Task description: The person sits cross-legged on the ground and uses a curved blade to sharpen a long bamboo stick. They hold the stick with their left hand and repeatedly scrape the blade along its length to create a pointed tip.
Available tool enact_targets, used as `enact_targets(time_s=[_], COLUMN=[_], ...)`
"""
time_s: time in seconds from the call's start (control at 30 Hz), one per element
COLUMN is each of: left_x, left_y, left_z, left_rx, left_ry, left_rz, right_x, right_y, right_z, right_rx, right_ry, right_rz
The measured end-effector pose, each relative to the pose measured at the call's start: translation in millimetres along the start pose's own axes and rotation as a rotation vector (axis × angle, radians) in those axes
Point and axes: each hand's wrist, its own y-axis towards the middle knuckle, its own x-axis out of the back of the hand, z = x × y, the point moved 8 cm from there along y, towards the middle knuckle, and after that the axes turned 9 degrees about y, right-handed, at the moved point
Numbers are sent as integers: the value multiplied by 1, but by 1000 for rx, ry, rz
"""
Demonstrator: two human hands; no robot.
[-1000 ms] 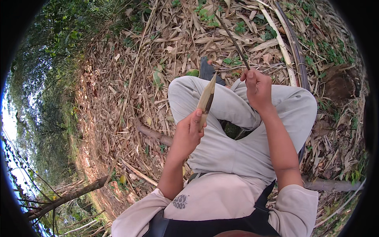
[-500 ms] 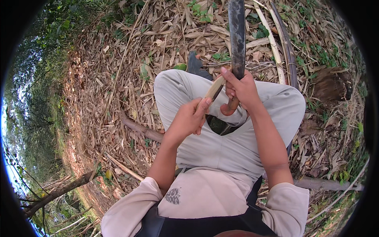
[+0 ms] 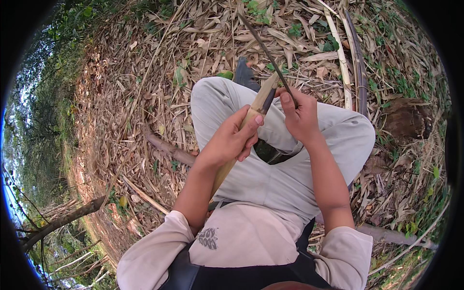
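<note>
My left hand is closed around a pale, split piece of wood with a dark patch of outer skin near its tapered far end. The lower end of this piece runs down beside my left forearm toward my lap. My right hand grips a machete, its handle mostly hidden by the fingers. Seen nearly edge-on, the machete blade slants up and to the left. It passes close to the tip of the wood; whether they touch I cannot tell.
My crossed legs in light trousers lie under both hands. Dry leaves cover the ground. Long pale and dark strips lie at the far right, near a brown stump. A branch stands at the left.
The machete blade has turned from broadside to edge-on and now tilts left. The wood has swung more upright, with more of its length showing on both sides of my left hand.
</note>
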Motion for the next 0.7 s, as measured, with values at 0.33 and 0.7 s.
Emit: enact_targets(time_s=[0.33, 0.7], left_x=[7, 15], left_y=[-4, -11], left_z=[-6, -3], left_rx=[-26, -97], left_ry=[-115, -40], left_rz=[-73, -85], right_x=[-15, -31], right_y=[-15, -24], right_z=[28, 43], right_rx=[329, 472], right_ry=[-256, -452], right_rz=[34, 84])
